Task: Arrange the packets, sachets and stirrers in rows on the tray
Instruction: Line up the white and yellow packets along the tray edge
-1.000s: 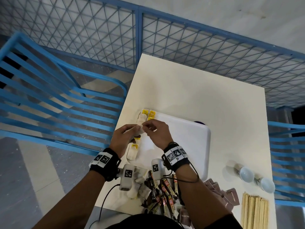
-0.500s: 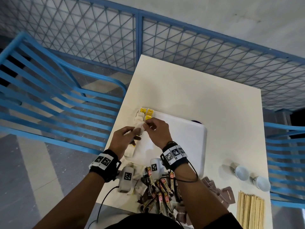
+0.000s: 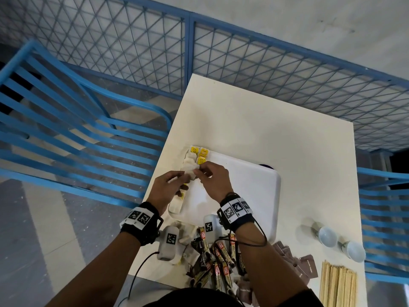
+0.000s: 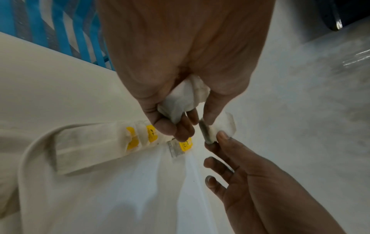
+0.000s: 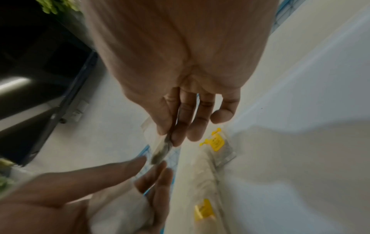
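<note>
Both hands are up over the left edge of the white tray point(image 3: 247, 196), which sits on the cream worktop point(image 3: 265, 129). The left hand point(image 3: 164, 189) is clenched round a small bunch of white sachets point(image 4: 184, 98), you can see them scrunched in the palm from the left wrist view. The right hand point(image 3: 213, 181) is pinching a single white sachet point(image 4: 222, 128) between thumb and forefinger, right up against the left hand's fingertips, other fingers loosely spread.

On the tray there's a row of white sachets with yellow tags point(image 3: 198, 156) running along the left rim, and more of that row pokes out under the left hand nearer the person. Most of the tray is bare white.

Down at the near edge of the worktop is a messy pile of brown stick packets point(image 3: 217, 262), some darker brown flat packets point(image 3: 301, 264) beside them, and a bundle of wooden stirrers point(image 3: 338, 284) at the right. Two small white cups point(image 3: 340, 242) lie tipped over beyond the stirrers. Blue slatted chairs point(image 3: 66, 129) either side
</note>
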{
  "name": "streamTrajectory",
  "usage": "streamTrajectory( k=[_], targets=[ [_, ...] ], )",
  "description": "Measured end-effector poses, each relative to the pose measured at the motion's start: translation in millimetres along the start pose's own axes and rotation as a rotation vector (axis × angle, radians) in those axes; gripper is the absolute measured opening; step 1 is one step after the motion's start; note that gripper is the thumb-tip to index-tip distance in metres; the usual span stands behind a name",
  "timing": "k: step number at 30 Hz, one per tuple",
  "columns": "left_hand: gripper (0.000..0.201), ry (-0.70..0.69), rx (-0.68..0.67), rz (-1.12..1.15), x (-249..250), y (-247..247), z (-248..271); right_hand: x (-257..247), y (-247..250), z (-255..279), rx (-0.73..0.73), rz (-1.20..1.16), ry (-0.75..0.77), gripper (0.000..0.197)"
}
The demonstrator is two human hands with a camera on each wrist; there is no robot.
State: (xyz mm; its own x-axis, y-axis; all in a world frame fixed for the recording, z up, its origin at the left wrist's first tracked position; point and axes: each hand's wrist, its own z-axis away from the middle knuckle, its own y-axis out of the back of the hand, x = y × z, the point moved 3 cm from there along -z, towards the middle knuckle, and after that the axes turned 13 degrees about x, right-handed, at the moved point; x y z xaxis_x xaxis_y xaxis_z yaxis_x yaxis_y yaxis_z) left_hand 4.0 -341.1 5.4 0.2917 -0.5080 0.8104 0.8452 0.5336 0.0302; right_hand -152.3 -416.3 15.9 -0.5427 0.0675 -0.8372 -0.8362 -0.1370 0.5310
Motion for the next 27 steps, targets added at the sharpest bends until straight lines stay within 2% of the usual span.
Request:
streamTrajectory(
  k=[3,6,12,17,27],
  targets=[
    [0.022,0.053,-0.024,-0.028,-6,5,-7,14,1,-9,0.084,0.018,-0.095,0.010],
    [0.030,0.030,-0.056,-0.113,-13,12,-16,28,0,-18,0.119,0.082,-0.160,0.011],
    [0.023,0.018,-0.127,-0.111,-13,24,-23,40,-18,-26,0.109,0.192,-0.226,0.015],
    [0.013,0.052,-0.109,-0.135,-8,26,-28,41,-26,-27,0.124,0.235,-0.259,0.017],
    [0.009,0.033,-0.065,-0.126,-3,24,-30,36,-22,-22,0.260,0.023,-0.356,0.023]
  ],
)
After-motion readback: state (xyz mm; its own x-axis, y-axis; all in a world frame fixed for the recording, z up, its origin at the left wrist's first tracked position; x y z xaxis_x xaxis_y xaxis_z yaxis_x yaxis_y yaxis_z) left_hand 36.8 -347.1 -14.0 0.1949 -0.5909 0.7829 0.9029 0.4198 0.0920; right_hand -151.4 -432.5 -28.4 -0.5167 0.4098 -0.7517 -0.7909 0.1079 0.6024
